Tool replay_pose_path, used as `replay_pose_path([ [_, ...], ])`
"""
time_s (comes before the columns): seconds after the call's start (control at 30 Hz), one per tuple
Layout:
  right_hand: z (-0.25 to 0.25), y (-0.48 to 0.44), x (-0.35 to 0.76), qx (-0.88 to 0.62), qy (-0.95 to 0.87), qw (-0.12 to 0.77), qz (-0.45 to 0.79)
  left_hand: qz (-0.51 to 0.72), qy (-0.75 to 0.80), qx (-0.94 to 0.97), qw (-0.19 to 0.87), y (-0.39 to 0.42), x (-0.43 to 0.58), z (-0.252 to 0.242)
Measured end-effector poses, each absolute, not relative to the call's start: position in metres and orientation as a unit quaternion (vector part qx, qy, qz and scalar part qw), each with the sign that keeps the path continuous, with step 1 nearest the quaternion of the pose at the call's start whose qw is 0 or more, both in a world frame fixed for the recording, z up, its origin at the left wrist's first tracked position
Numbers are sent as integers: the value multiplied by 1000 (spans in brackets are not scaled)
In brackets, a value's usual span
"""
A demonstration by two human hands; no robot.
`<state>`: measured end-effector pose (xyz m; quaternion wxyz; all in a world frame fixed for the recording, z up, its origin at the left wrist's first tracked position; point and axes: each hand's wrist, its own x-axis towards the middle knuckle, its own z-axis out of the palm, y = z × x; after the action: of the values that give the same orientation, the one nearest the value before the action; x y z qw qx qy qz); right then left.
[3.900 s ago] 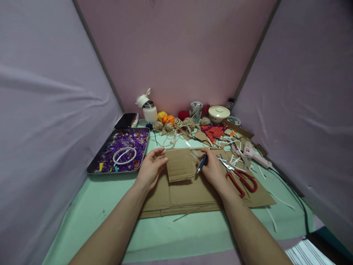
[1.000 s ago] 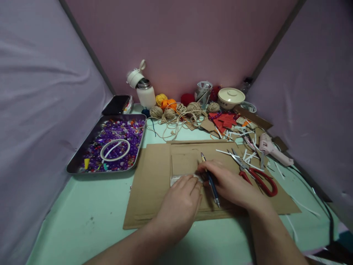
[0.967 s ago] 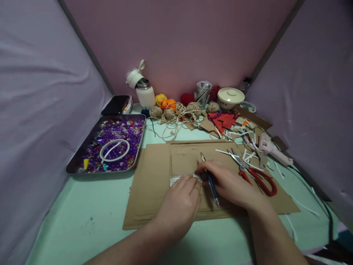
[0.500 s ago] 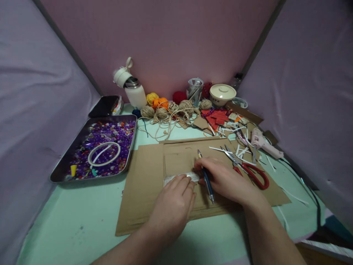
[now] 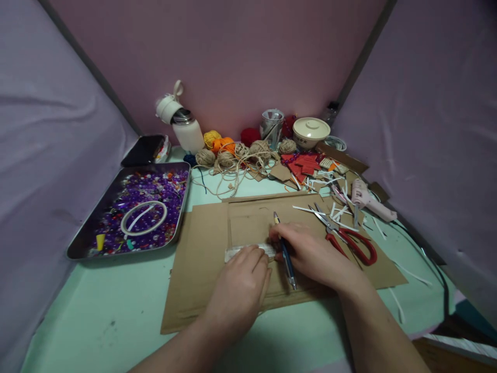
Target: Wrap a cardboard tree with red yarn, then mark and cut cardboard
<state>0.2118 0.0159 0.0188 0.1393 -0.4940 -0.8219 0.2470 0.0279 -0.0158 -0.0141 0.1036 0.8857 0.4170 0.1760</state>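
A clear ruler (image 5: 232,254) lies across the brown cardboard sheet (image 5: 202,233), much of it covered by my hands. My left hand (image 5: 243,285) presses down on the ruler with its fingers together and bent over it. At the ruler's right end, my right hand (image 5: 306,251) has its fingertips on or beside it. A dark blue pen (image 5: 286,256) is held in that same hand, its silver end pointing toward me. Red-handled scissors (image 5: 341,235) lie open on the cardboard just right of my right hand.
A metal tray (image 5: 128,254) of purple beads with a white ring (image 5: 124,225) stands at left. Balls of twine (image 5: 260,150), a white bottle (image 5: 188,134) and a lidded bowl (image 5: 310,132) line the back. Paper strips and a corded glue gun (image 5: 373,202) lie at right.
The ruler has slid slightly left under my hands. My right hand and the pen have shifted a little left too. The whole view has moved slightly.
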Motion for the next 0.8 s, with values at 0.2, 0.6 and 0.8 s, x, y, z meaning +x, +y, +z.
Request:
replay_pose_path([
  [0.2,17,17,211,-494,-823,141,241,160,403,900,40,-22,29,-23],
  [0.6,15,17,214,-487,-827,144,243,211,470,817,259,10,2,0],
  [0.8,15,15,214,-487,-822,150,252,195,461,817,286,17,-6,6],
])
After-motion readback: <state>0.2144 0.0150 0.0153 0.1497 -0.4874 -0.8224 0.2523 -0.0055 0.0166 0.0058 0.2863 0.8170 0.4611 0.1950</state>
